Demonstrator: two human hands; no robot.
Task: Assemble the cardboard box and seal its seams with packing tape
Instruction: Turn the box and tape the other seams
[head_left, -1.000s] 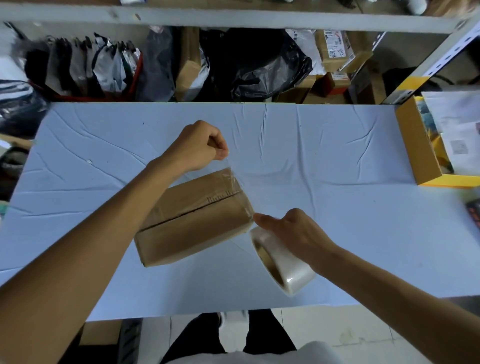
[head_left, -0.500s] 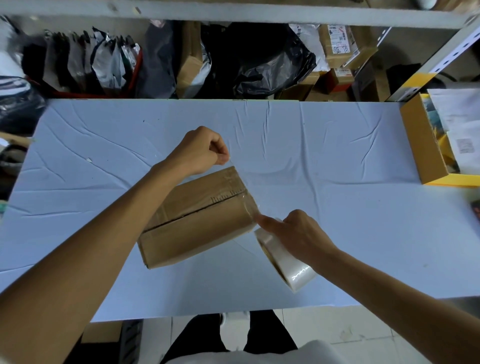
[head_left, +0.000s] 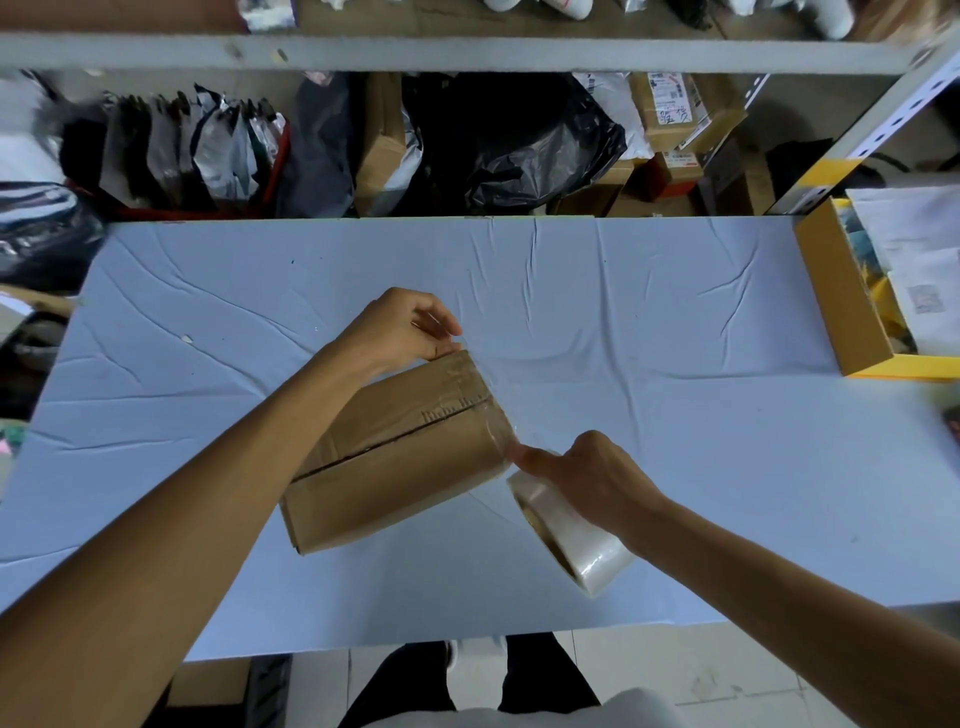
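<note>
Seeming light and crushable, the box (head_left: 400, 462) is best steadied at corners; tape (head_left: 491, 397) is pinched by left grip (head_left: 400, 327), roll (head_left: 576, 543) by right grip (head_left: 592, 478)

- The cardboard box (head_left: 395, 457) lies flat at the centre of the frame, turned at a slant. Its brown top flaps are closed, with a dark seam running lengthwise between them.
- A clear tape strip (head_left: 485, 387) stretches over the box's right end, across the seam. My left hand (head_left: 402, 327) pinches its upper end.
- The tape roll (head_left: 571, 535) sits tilted just beside the box's lower right corner, gripped in my right hand (head_left: 587, 478).
</note>
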